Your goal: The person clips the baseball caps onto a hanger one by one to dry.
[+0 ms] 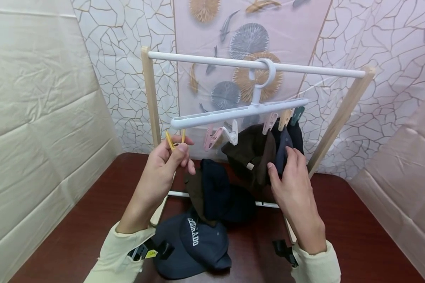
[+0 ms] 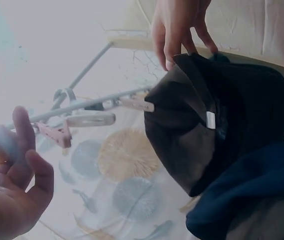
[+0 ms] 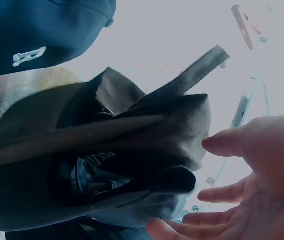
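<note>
At the left end of a white clip hanger (image 1: 216, 118), my left hand (image 1: 163, 163) pinches a yellow clothespin (image 1: 170, 140) between thumb and fingers. My right hand (image 1: 294, 184), fingers spread and relaxed, is at the caps hanging from the hanger's right half. Nearest in front is a dark brown cap (image 1: 242, 147), with a blue-grey cap (image 1: 282, 151) behind it. Pink, cream and green clothespins (image 1: 270, 124) hold these caps up. A pink clothespin (image 1: 212, 137) and a white clothespin (image 1: 231, 133) hang mid-hanger without a cap.
The hanger hooks over the white bar (image 1: 205, 59) of a wooden-sided rack (image 1: 331, 133). Below, on the dark red table (image 1: 102, 220), lie a grey lettered cap (image 1: 191, 245) and a pile of navy (image 1: 216, 192) and brown caps. Fabric walls stand on both sides.
</note>
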A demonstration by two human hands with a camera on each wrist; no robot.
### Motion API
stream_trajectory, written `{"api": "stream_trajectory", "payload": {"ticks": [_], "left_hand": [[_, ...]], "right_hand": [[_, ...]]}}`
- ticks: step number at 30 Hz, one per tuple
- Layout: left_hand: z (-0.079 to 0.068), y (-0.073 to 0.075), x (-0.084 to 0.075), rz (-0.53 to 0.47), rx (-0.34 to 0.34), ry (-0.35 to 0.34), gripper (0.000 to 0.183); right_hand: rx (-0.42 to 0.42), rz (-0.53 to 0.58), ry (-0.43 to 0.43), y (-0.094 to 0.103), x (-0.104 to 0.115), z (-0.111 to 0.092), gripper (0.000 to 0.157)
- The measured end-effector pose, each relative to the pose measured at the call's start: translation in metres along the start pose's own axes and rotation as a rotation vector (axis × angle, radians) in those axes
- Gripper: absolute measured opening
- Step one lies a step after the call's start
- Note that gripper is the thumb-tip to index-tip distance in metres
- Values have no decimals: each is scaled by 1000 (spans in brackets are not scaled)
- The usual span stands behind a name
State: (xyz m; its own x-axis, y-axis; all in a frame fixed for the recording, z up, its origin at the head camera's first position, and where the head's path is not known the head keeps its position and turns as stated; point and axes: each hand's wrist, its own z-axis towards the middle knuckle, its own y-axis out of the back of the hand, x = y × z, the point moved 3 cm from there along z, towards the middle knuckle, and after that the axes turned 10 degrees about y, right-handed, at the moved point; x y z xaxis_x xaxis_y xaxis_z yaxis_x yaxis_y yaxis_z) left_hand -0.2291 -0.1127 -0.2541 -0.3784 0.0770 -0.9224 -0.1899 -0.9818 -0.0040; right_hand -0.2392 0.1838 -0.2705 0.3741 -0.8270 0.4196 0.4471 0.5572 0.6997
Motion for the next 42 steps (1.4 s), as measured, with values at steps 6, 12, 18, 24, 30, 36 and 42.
{"api": "stream_trajectory", "payload": {"ticks": [6, 12, 18, 24, 30, 36, 42], "left_hand": [[-7, -9, -5, 18, 100, -10, 27], [-8, -21, -4, -23, 145, -40, 10], [-11, -33, -1, -36, 165, -33, 13], [-17, -42, -1, 14, 149, -62, 41], [-19, -49, -3, -45, 147, -98, 73], [-21, -49, -5, -93, 186, -36, 53], [-20, -50, -3, -181, 256, 16, 50]], "right_hand": [[-52, 27, 31, 3, 2, -1, 53], [-148, 45, 96, 6, 6, -4, 43], [-276, 68, 147, 13, 13, -6, 34], [-315, 106, 159, 16, 18, -8, 27], [-342, 134, 202, 15, 27, -10, 19], [-391, 174, 338, 1, 44, -12, 12], [-416, 184, 438, -24, 53, -13, 9]]}}
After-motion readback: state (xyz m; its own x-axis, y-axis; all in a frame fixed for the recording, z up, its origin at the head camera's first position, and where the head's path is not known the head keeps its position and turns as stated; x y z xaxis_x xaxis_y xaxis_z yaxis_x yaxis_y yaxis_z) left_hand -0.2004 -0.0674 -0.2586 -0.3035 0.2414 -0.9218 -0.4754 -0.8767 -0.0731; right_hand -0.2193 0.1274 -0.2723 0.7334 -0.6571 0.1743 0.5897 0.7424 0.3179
